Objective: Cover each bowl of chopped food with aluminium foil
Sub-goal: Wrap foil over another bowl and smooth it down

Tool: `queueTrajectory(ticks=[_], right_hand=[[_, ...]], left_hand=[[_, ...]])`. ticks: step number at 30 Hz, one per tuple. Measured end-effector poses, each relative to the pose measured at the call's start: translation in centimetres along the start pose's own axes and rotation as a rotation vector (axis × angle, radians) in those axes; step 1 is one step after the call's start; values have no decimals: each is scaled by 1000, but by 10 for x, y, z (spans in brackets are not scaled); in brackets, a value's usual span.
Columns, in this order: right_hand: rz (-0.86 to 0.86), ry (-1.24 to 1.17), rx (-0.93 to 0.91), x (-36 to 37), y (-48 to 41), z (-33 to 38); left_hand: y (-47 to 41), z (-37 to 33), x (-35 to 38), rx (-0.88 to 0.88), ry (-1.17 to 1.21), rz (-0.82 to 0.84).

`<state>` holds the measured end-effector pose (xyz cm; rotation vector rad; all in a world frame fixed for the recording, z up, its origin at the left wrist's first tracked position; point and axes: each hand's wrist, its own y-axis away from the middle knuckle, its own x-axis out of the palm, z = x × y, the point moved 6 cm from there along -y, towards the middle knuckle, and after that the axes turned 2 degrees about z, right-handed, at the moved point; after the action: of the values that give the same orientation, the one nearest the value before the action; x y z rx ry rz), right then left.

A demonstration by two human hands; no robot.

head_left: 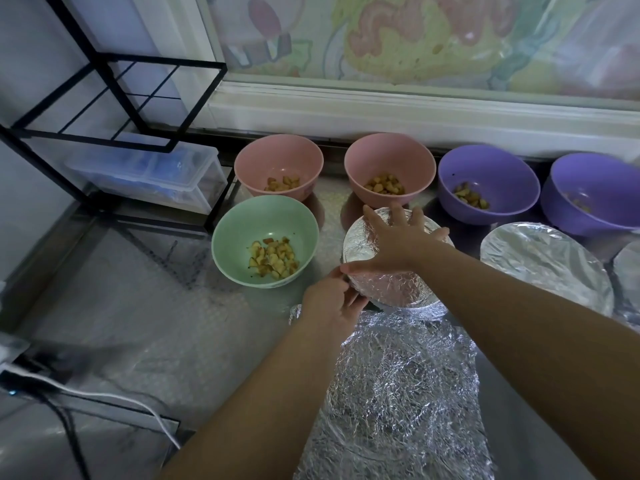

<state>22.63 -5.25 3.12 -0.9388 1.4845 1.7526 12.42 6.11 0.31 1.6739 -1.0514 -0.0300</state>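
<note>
A foil-covered bowl (391, 289) stands in the middle of the steel counter. My right hand (398, 242) lies spread flat on its foil top, fingers straight. My left hand (332, 303) pinches the foil at the bowl's near left rim. A green bowl (265, 240) of chopped food stands uncovered to its left. Behind stand two pink bowls (278, 168) (389, 168) and two purple bowls (488, 183) (595, 192), all uncovered with chopped food. Another foil-covered bowl (543, 265) sits to the right. Crumpled foil sheets (401, 393) lie in front of me.
A black wire rack (114, 102) stands at the back left over a clear plastic drawer box (149, 174). A white cable (104, 396) and a dark device lie at the counter's left edge. A third foil-covered shape (630, 275) shows at the right edge.
</note>
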Motion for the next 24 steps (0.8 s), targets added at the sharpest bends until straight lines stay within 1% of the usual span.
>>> queueTrajectory(ticks=[2, 4, 11, 15, 21, 24], right_hand=[[6, -9, -1, 0, 1, 1], [2, -13, 3, 0, 2, 1], [-19, -2, 12, 1, 0, 1], [-28, 2, 9, 2, 0, 1], [-39, 11, 17, 2, 1, 2], [-30, 12, 60, 1, 2, 1]], left_hand=[[7, -8, 9, -24, 20, 35], [13, -14, 20, -48, -16, 100], [23, -26, 34, -91, -159, 179], [24, -28, 37, -111, -213, 181], [19, -28, 40, -133, -219, 151], [9, -33, 38, -114, -200, 125]])
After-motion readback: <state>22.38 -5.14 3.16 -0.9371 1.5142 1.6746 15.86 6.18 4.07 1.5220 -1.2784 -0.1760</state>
